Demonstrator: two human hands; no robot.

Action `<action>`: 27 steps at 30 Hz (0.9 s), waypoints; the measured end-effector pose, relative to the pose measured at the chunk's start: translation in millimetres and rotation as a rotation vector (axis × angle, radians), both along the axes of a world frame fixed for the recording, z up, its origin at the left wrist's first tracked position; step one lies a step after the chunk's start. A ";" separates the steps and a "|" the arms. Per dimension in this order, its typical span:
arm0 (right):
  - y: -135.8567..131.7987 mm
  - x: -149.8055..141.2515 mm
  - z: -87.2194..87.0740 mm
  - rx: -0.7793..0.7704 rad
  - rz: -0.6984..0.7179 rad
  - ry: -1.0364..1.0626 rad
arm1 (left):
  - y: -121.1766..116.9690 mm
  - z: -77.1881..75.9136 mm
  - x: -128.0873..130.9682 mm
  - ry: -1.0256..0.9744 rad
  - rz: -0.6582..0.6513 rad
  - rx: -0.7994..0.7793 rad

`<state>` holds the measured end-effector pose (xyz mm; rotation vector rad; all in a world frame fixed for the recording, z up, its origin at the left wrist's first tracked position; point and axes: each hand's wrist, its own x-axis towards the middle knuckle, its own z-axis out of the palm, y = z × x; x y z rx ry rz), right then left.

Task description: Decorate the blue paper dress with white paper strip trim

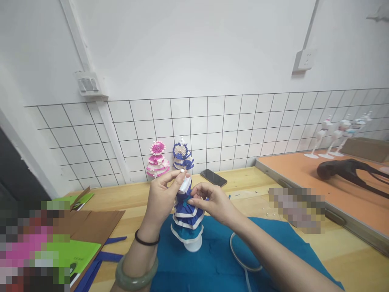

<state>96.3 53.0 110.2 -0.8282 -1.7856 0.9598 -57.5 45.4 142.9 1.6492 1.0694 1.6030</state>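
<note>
Head view: dress figure (188, 221) mid-desk (243, 194), over the teal cloth (188, 273); left hand (164, 196) has its grip pinched on the white top; right hand (214, 202) has its grip nearly closed at the small teal piece (185, 203) on the waist; can't tell if it's clamped.

Risks: only the top looks held, so a push at the waist could swing the white base (193, 244); a sideways tug could shift the teal piece or crease the ruffles; right forearm is near the cable loop (253, 269), could snag.
</note>
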 end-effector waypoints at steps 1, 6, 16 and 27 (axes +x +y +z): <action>-0.6 1.0 0.0 -0.007 0.004 0.006 | 0.1 0.0 -0.4 0.001 0.001 0.000; -5.9 9.9 -1.5 -0.068 0.028 0.082 | -0.2 1.4 -0.9 -0.008 0.009 -0.024; -23.8 28.4 -13.5 -0.122 0.014 0.005 | -1.1 4.7 -3.5 -0.054 -0.064 -0.061; -7.0 20.9 56.0 0.204 -0.066 0.008 | -7.9 10.8 -5.8 0.070 -0.177 -0.062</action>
